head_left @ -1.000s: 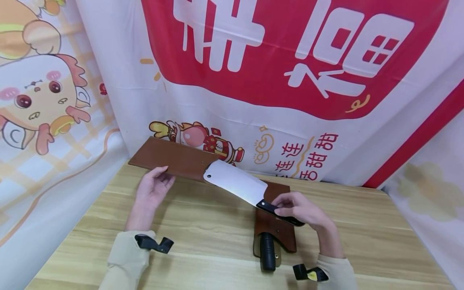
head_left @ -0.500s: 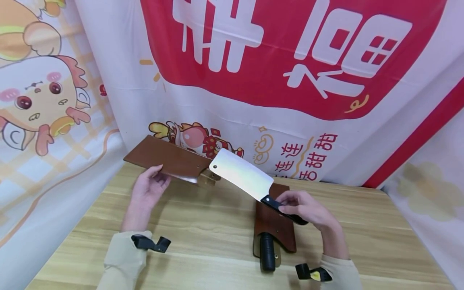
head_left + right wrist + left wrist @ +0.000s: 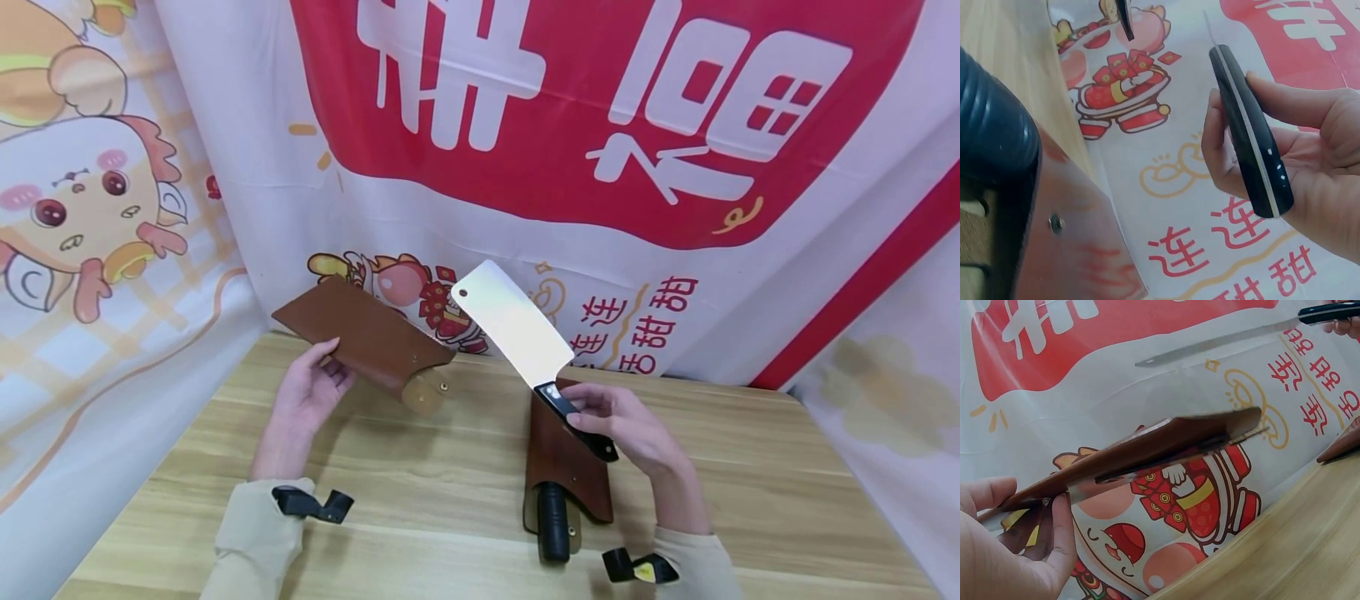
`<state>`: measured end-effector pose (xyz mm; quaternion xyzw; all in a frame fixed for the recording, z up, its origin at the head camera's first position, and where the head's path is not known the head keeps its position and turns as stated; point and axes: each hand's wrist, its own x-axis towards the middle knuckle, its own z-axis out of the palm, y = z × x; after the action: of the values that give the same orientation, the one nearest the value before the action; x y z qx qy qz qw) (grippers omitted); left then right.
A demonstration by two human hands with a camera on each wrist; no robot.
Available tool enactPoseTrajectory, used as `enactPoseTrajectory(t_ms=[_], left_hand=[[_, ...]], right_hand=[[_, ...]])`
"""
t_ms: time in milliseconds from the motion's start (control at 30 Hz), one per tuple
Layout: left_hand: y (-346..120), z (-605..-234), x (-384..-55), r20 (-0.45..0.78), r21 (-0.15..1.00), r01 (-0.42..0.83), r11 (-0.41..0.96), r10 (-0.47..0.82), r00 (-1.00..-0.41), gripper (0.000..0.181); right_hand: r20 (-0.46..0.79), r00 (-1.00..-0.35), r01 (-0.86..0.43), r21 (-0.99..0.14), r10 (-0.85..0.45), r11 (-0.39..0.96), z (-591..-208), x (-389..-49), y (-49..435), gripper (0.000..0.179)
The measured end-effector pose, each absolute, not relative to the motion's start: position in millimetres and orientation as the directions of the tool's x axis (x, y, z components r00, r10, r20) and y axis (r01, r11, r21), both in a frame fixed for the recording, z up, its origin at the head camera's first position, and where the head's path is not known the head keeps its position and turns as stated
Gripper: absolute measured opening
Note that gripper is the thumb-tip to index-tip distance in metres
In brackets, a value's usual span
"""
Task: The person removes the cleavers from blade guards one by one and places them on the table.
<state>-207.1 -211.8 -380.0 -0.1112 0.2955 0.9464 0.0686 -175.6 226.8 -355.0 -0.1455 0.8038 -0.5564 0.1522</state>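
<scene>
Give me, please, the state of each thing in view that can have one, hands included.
Left hand: gripping a brown leather sheath.
Right hand: holding a silver-bladed, black-handled cleaver by its handle.
Gripped sheath: tilted, raised, no handle at its mouth.
Cleaver: unsheathed, in the air.
Second brown leather sheath: lying on the pale wooden table.
Ribbed black handle: protruding from the second sheath.
Red-and-white printed cloth: hanging behind the table.

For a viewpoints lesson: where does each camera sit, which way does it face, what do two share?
Head: on the head, facing forward and down at the table; left hand, right hand and sleeves show.
Left wrist: on that wrist, facing the held sheath and backdrop; left hand, part of right hand.
Right wrist: on that wrist, facing the cleaver; right hand.
Wrist views share the cleaver.
</scene>
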Motion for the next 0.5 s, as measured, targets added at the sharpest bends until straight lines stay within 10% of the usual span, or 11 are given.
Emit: enactPoseTrajectory(t_ms=[500], left_hand=[[-208.6, -380.2, -207.2, -0.194, 0.672, -0.195, -0.714, 0.085, -0.977, 0.004]], right_hand=[[-0.098, -0.889, 0.015, -0.983, -0.447, 0.185, -357.2, -175.3, 216.2, 0.033]])
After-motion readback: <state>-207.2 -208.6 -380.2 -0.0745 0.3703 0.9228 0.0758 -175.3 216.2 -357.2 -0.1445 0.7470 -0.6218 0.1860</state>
